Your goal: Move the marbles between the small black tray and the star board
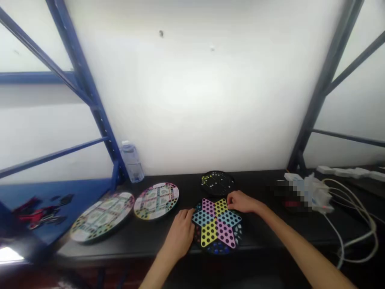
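Observation:
A round black Chinese checkers board (215,222) lies near the shelf's front edge, its star printed in pink, yellow and light blue with dark holes. Dark blue and pale pieces show in the rim pockets around the star. My left hand (181,230) is closed at the board's left edge, fingers curled over the rim. At the upper right, my right hand (240,201) has its fingers pressed together by the tip of a yellow point, touching the board. The fingertips are partly hidden, so any small piece in them cannot be made out.
Behind the board is a black round disc (217,183) with small light and yellow dots. Two patterned round game boards (157,201) (104,218) lie to the left. A clear bottle (132,162) stands by the blue upright. White cables (357,214) and a plastic-wrapped item (319,192) lie right.

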`<control>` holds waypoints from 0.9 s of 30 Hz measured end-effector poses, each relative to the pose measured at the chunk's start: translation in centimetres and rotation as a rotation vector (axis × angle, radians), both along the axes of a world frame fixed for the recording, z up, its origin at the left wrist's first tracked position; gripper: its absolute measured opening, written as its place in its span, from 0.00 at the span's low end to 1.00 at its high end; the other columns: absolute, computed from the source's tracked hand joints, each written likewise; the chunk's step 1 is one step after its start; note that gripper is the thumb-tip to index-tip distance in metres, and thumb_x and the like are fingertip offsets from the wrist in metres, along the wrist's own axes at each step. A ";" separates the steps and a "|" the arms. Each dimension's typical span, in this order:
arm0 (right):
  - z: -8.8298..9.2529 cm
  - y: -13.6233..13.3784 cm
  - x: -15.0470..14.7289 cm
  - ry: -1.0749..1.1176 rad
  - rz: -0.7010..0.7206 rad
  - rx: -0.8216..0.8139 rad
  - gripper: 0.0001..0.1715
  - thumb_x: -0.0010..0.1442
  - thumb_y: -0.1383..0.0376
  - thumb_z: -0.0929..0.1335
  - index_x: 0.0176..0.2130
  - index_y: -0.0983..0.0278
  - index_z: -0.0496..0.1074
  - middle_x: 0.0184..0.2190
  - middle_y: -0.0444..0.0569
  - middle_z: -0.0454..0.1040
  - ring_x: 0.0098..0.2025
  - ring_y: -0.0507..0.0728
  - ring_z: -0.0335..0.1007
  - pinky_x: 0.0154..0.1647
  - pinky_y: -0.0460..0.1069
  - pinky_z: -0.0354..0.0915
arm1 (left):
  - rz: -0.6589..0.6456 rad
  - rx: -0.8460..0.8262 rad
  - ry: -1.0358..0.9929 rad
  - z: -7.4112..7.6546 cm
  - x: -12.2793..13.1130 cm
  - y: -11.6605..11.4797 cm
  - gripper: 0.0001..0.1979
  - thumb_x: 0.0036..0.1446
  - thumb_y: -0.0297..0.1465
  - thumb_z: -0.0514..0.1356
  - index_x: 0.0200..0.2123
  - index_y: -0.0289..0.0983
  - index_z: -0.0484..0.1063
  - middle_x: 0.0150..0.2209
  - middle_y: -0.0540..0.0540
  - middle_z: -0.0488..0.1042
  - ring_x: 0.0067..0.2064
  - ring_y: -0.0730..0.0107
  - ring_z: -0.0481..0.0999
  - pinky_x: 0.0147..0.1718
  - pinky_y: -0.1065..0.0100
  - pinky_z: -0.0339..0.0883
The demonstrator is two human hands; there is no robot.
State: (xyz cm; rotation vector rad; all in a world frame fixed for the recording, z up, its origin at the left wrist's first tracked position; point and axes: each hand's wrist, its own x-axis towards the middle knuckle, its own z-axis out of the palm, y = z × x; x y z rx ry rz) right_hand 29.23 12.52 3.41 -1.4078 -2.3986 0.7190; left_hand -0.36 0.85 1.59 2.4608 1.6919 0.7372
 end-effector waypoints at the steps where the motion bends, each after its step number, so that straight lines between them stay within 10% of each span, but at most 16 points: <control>1: -0.2 0.2 0.1 0.009 -0.016 -0.012 0.07 0.51 0.66 0.71 0.32 0.65 0.80 0.27 0.48 0.78 0.28 0.54 0.70 0.27 0.45 0.58 | -0.002 -0.002 0.001 0.0 0.0 0.0 0.21 0.64 0.26 0.47 0.59 0.36 0.64 0.52 0.39 0.69 0.54 0.58 0.68 0.57 0.56 0.62; 12: -0.2 -0.1 0.5 0.040 0.005 0.033 0.05 0.55 0.65 0.69 0.30 0.65 0.76 0.27 0.48 0.76 0.29 0.53 0.69 0.29 0.46 0.57 | -0.004 -0.012 -0.034 0.2 0.1 0.0 0.20 0.65 0.27 0.46 0.58 0.38 0.65 0.52 0.39 0.69 0.54 0.58 0.68 0.57 0.55 0.62; 16: -1.4 0.3 0.7 0.517 -0.185 -0.020 0.11 0.56 0.59 0.69 0.28 0.64 0.71 0.19 0.41 0.66 0.20 0.48 0.57 0.23 0.45 0.51 | -0.013 0.000 -0.039 0.0 0.0 0.1 0.20 0.66 0.28 0.46 0.58 0.38 0.65 0.52 0.39 0.69 0.53 0.58 0.69 0.56 0.55 0.64; 21: -3.4 2.0 1.4 1.354 -0.324 -0.571 0.11 0.58 0.58 0.65 0.30 0.63 0.65 0.14 0.32 0.47 0.15 0.46 0.33 0.15 0.43 0.36 | -0.026 0.001 -0.035 0.0 0.0 0.4 0.20 0.66 0.28 0.45 0.59 0.38 0.64 0.52 0.39 0.68 0.54 0.57 0.69 0.57 0.52 0.63; 27: -4.1 2.5 2.0 1.591 -0.325 -0.717 0.17 0.59 0.54 0.68 0.29 0.64 0.65 0.19 0.38 0.58 0.15 0.44 0.40 0.14 0.42 0.34 | -0.021 0.004 -0.026 0.0 0.1 0.5 0.21 0.66 0.28 0.46 0.59 0.38 0.65 0.52 0.39 0.69 0.54 0.57 0.69 0.56 0.53 0.64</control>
